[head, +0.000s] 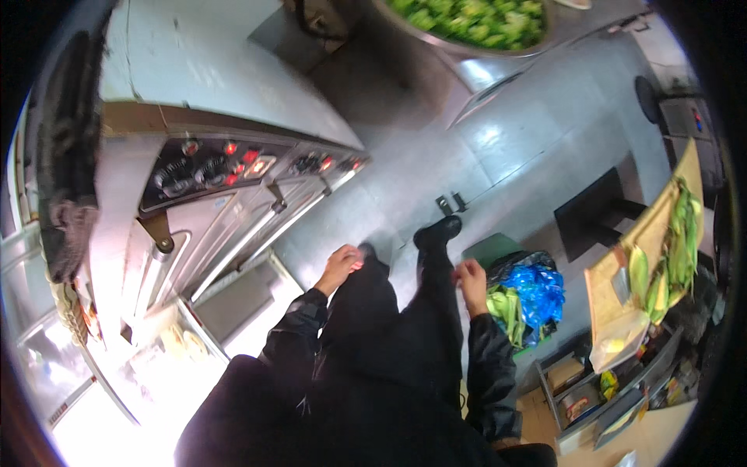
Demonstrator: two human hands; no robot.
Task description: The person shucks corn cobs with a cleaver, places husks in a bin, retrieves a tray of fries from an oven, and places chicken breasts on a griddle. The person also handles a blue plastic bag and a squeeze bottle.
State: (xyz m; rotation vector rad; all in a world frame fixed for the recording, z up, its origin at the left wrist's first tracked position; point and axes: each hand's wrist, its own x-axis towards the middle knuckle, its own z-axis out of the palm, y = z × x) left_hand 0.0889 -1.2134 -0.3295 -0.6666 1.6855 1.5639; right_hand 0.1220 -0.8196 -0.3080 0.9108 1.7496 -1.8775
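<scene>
My left hand (pixel 340 267) hangs empty in front of my left leg, its fingers loosely curled. My right hand (pixel 471 283) hangs empty beside my right leg, fingers bent. Just right of it in the picture is a green bin (pixel 492 248), with a blue plastic bag (pixel 534 292) and pale green corn husks (pixel 505 309) showing at its top. Farther right, several ears of corn in their husks (pixel 680 245) lie on a wooden board (pixel 607 268). On that board are also a grey flat blade-like piece (pixel 620 281) and a clear container (pixel 620 341) with something yellow inside.
At left stands an oven (pixel 227 233) with dark control panels (pixel 198 172) and lit red lamps. A large metal bowl (pixel 443 44) of chopped green vegetables (pixel 478 22) is at the top. An open drawer (pixel 613 379) holds packets below the board. Grey floor (pixel 397 175) lies ahead.
</scene>
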